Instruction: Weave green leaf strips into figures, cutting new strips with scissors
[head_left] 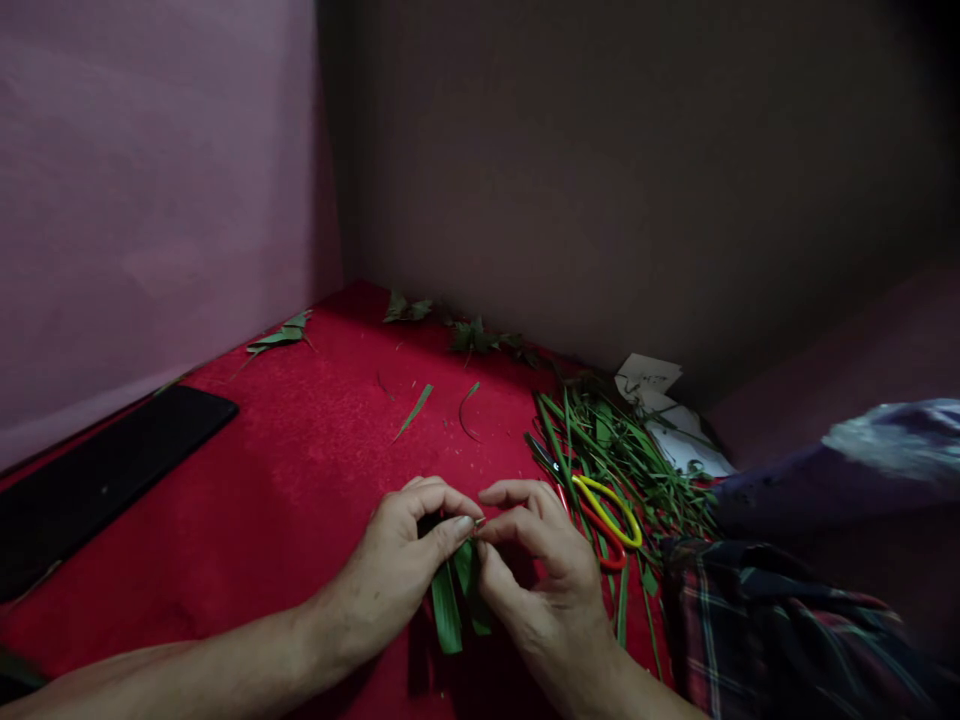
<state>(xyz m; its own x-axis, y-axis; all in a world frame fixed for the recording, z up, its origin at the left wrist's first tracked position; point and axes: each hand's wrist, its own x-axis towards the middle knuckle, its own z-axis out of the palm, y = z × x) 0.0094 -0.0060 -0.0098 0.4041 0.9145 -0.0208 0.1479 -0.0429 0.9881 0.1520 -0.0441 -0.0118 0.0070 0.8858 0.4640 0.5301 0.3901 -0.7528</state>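
Observation:
My left hand (405,550) pinches a strip of green leaf (447,610) between thumb and forefinger, just above the red surface. Broad green blades hang down below the fingertips. My right hand (547,560) meets it there, its thumb and forefinger curled close to the leaf's upper end. Whether the right fingers grip the leaf or only touch it I cannot tell. Right beside my right hand lie scissors (611,515) with one yellow and one red handle loop, their blades pointing to the upper left.
A heap of green stems and leaves (622,440) lies right, with white paper (679,435) behind. Leaf scraps (416,410) dot the red surface (322,440). A flat black object (112,480) is at left, plaid cloth (780,620) at lower right. Walls enclose the back and left.

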